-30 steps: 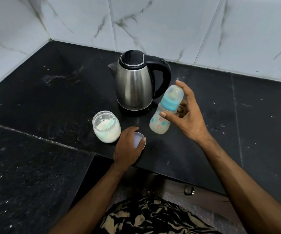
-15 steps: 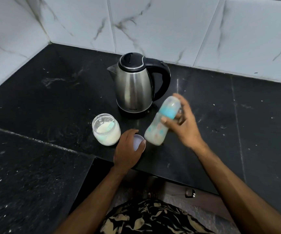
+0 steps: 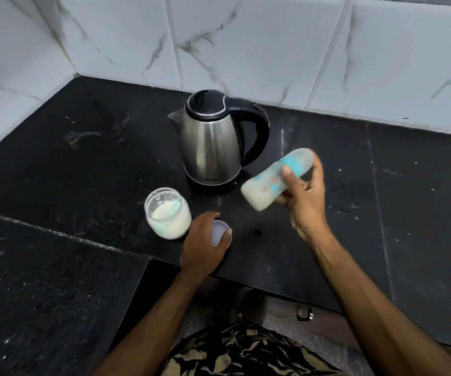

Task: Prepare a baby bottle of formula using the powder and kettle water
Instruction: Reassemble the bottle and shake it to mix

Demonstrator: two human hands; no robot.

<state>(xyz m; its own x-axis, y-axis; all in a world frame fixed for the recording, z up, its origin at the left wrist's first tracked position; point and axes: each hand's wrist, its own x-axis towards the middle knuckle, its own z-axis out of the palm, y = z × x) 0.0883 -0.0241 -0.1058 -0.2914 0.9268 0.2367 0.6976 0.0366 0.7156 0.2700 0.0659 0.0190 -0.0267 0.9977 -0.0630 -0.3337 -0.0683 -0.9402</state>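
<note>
My right hand (image 3: 304, 198) grips a baby bottle (image 3: 269, 183) with a blue collar and clear cap, held above the counter and tilted far over, base to the lower left; it is blurred and holds milky liquid. My left hand (image 3: 201, 246) rests on the counter with its fingers curled round a pale round lid (image 3: 220, 232). To the left of that hand stands an open glass jar of white powder (image 3: 168, 213) with a light blue scoop inside. A steel kettle (image 3: 213, 142) with a black lid and handle stands behind, lid closed.
The black stone counter (image 3: 69, 158) forms an L, with a lower section at the front left. White marble-look tiles (image 3: 246, 42) back it. The counter's front edge runs just below my left hand. Counter surface to the right of the bottle is bare.
The bottle has tipped from nearly upright to strongly tilted and now looks blurred, moving in my right hand. My left hand has stayed on the lid. The jar and kettle have not moved.
</note>
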